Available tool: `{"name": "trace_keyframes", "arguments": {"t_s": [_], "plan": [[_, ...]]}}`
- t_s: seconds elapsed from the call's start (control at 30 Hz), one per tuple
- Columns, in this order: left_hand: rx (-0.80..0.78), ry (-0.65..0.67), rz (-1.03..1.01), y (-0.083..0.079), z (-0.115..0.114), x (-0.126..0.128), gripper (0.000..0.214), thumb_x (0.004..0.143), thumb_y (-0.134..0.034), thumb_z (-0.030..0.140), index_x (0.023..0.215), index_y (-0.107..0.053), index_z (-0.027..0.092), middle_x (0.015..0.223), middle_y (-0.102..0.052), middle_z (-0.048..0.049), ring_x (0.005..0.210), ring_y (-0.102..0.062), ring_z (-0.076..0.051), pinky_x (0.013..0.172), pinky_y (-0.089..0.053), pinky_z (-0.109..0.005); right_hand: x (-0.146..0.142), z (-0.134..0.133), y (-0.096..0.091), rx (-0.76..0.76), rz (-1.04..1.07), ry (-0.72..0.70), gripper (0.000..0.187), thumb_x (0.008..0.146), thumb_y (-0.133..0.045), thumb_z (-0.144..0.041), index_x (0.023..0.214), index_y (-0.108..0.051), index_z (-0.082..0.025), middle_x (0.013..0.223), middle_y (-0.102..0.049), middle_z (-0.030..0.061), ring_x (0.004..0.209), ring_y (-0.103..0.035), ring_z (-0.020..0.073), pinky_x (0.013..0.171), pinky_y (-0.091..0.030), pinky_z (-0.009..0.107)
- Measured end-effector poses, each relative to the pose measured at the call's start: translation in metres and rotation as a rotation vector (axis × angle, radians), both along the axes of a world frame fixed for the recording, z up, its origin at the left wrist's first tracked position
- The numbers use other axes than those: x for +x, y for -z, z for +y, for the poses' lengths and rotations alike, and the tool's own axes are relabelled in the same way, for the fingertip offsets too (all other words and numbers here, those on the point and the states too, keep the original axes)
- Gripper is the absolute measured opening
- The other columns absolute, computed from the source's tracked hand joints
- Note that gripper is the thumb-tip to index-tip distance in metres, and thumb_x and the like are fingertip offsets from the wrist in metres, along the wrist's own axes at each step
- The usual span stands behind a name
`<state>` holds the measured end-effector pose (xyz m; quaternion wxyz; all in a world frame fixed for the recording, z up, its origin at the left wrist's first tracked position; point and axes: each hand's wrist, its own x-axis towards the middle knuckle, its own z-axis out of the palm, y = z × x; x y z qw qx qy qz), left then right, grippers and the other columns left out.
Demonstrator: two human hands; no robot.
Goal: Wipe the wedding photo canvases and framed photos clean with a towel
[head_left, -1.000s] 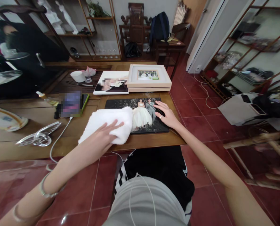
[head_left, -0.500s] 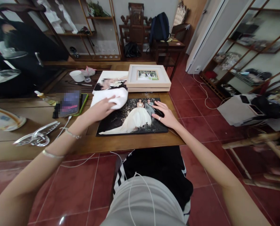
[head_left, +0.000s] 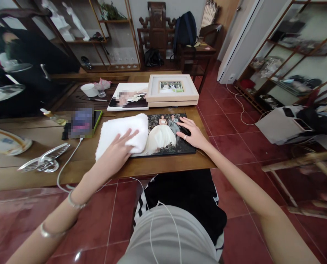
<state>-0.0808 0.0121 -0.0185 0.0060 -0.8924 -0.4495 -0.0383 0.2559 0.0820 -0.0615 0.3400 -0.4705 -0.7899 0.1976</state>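
A white towel [head_left: 122, 132] covers the left part of a dark photo panel [head_left: 184, 143] that shows a couple, one in a long white dress. On the towel's lower right part lies my left hand [head_left: 119, 150], palm down with its fingers stretched and spread. My right hand [head_left: 192, 132] rests on the panel's right side, its fingers apart and a ring on one of them. The panel lies flat near the front edge of the wooden table [head_left: 163, 165]. Whatever part of the picture is under the towel cannot be seen.
Behind the panel are a white-edged photo board [head_left: 127, 108] and a pale framed picture [head_left: 173, 99]. To the left lie a phone [head_left: 82, 123] with a white cable [head_left: 60, 172], a silver hair claw [head_left: 45, 159], a small dropper bottle [head_left: 53, 116] and a white cup [head_left: 90, 90].
My left hand has moved toward me and a little left. The towel has come with it and spread out flatter, uncovering the photo board behind. My right hand has stayed in place.
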Motion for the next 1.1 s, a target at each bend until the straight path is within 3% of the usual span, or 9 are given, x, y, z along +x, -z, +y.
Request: {"name": "trace_keyframes", "arguments": {"t_s": [0.13, 0.27, 0.4, 0.53, 0.67, 0.8, 0.93, 1.1], "plan": [[-0.048, 0.071, -0.008, -0.007, -0.049, 0.003, 0.042, 0.097, -0.033, 0.013, 0.082, -0.072, 0.014, 0.16, -0.03, -0.0087, 0.149, -0.022, -0.031, 0.117, -0.031, -0.057, 0.0, 0.0, 0.0, 0.007, 0.003, 0.002, 0.047, 0.086, -0.065, -0.044, 0.13, -0.063, -0.026, 0.15, -0.049, 0.0082, 0.145, -0.036, 0.0277, 0.118, -0.031, 0.055], [-0.091, 0.126, -0.004, -0.015, -0.057, 0.007, 0.044, 0.098, -0.03, 0.012, 0.088, -0.073, 0.016, 0.16, -0.029, -0.0054, 0.149, -0.022, -0.028, 0.118, -0.031, -0.053, 0.0, 0.001, 0.001, 0.011, 0.005, 0.004, 0.048, 0.086, -0.065, -0.046, 0.13, -0.064, -0.027, 0.149, -0.05, 0.0079, 0.144, -0.037, 0.0286, 0.118, -0.031, 0.057], [-0.124, 0.132, -0.006, -0.02, -0.024, 0.009, 0.04, 0.099, -0.033, 0.017, 0.104, -0.072, 0.017, 0.159, -0.032, -0.0059, 0.148, -0.025, -0.029, 0.117, -0.033, -0.053, 0.0, 0.002, 0.002, 0.01, 0.008, -0.001, 0.048, 0.086, -0.065, -0.049, 0.13, -0.064, -0.029, 0.15, -0.05, 0.007, 0.145, -0.036, 0.0291, 0.118, -0.03, 0.057], [-0.144, 0.085, 0.01, -0.019, 0.03, 0.01, 0.037, 0.097, -0.035, 0.021, 0.105, -0.07, 0.016, 0.158, -0.035, -0.0083, 0.147, -0.029, -0.03, 0.116, -0.034, -0.051, 0.001, 0.001, 0.002, 0.012, -0.005, -0.006, 0.05, 0.086, -0.065, -0.048, 0.131, -0.064, -0.024, 0.15, -0.049, 0.0107, 0.145, -0.036, 0.029, 0.119, -0.029, 0.055], [-0.089, 0.024, 0.004, -0.009, 0.083, 0.008, 0.036, 0.095, -0.035, 0.023, 0.108, -0.067, 0.015, 0.157, -0.037, -0.01, 0.149, -0.024, -0.03, 0.117, -0.031, -0.052, 0.001, 0.001, 0.002, 0.015, -0.002, -0.005, 0.05, 0.086, -0.065, -0.048, 0.131, -0.063, -0.025, 0.15, -0.049, 0.0096, 0.145, -0.036, 0.0283, 0.119, -0.03, 0.055], [-0.072, -0.009, 0.004, -0.002, 0.104, 0.006, 0.037, 0.096, -0.033, 0.021, 0.112, -0.065, 0.013, 0.157, -0.035, -0.0128, 0.15, -0.018, -0.032, 0.117, -0.024, -0.059, 0.001, 0.001, 0.002, 0.008, 0.003, -0.008, 0.05, 0.086, -0.064, -0.05, 0.131, -0.063, -0.028, 0.15, -0.049, 0.0077, 0.145, -0.036, 0.0285, 0.118, -0.03, 0.057], [-0.115, 0.012, 0.061, -0.007, 0.072, 0.015, 0.037, 0.096, -0.033, 0.017, 0.114, -0.065, 0.014, 0.16, -0.031, -0.0119, 0.151, -0.016, -0.033, 0.114, -0.026, -0.064, 0.001, 0.001, 0.001, 0.001, -0.002, -0.01, 0.052, 0.086, -0.063, -0.052, 0.131, -0.063, -0.026, 0.15, -0.049, 0.0098, 0.145, -0.035, 0.0293, 0.119, -0.029, 0.056], [-0.136, 0.088, 0.118, -0.015, -0.01, 0.027, 0.037, 0.092, -0.039, 0.005, 0.105, -0.071, 0.018, 0.159, -0.033, -0.0087, 0.15, -0.019, -0.031, 0.115, -0.03, -0.061, 0.001, 0.0, 0.001, -0.001, -0.002, -0.008, 0.05, 0.087, -0.063, -0.051, 0.131, -0.063, -0.028, 0.15, -0.049, 0.0076, 0.145, -0.035, 0.0288, 0.118, -0.029, 0.057]]}}
